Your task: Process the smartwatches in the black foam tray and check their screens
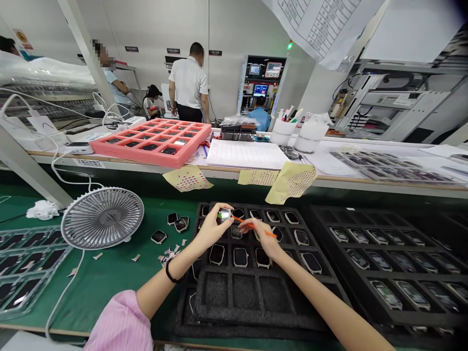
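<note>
My left hand (212, 227) grips a smartwatch case (224, 215) with a shiny face, held above the far left part of a black foam tray (215, 290). In my right hand (263, 236) is a thin orange stick (269, 234), its tip touching or very near the watch's edge; I cannot tell which. The fingers of that hand are partly blurred. Below both hands, watch cases such as this one (240, 256) lie in the tray's pockets. Several front pockets hold nothing.
A second black tray of watch cases (386, 294) is on the right. Left are a fan (102, 218), loose watches (159, 237), small scraps (170, 254) and a clear tray (34, 273). A shelf above bears a pink foam tray (178, 159) and papers (245, 153). People are in the background.
</note>
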The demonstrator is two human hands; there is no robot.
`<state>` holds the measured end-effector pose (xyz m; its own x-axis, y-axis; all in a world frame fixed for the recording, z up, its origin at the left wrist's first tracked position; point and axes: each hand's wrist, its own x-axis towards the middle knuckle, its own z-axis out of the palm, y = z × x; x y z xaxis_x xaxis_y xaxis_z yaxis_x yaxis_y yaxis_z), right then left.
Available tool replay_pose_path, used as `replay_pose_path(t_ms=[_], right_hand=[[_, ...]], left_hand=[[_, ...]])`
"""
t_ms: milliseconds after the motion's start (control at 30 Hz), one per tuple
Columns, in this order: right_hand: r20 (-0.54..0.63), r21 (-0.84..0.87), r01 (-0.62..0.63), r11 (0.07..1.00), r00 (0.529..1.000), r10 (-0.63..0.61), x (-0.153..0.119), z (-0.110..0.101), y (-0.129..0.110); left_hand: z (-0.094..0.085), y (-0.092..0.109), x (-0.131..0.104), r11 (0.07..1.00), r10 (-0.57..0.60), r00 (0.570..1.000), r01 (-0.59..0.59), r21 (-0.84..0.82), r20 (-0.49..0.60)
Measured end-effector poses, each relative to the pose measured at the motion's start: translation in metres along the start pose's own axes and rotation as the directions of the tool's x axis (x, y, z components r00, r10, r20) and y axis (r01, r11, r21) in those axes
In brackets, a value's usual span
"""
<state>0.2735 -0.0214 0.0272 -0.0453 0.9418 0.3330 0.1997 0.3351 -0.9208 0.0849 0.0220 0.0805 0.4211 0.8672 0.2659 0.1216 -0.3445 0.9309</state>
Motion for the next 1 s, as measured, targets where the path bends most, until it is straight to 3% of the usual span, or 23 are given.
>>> replay_pose_path(t_ms=[100,167,300,467,1000], right_hand=[[-0.045,0.359,-0.109,0.927,0.990,0.134,0.001,-0.009,-0.010],[-0.034,0.437,-0.134,0.889,0.986,0.166,-0.001,-0.014,-0.017],[-0.008,0.447,-0.128,0.886,0.989,0.147,-0.006,-0.018,-0.025],[0.005,0.441,-0.123,0.889,0.991,0.135,-0.008,-0.016,-0.027],[0.003,0.514,-0.107,0.851,0.992,0.123,-0.007,-0.017,-0.026]], left_hand=[[0.005,-0.002,-0.002,0.999,-0.027,0.999,0.027,-0.022,0.036],[0.008,-0.004,-0.003,1.000,-0.016,0.999,0.017,-0.026,0.050],[0.012,-0.006,-0.004,0.999,0.033,0.997,-0.031,-0.034,0.064],[0.014,-0.006,-0.006,0.997,-0.026,0.989,0.037,-0.074,0.147],[0.015,-0.006,-0.006,0.996,-0.036,0.989,0.048,-0.081,0.142]])
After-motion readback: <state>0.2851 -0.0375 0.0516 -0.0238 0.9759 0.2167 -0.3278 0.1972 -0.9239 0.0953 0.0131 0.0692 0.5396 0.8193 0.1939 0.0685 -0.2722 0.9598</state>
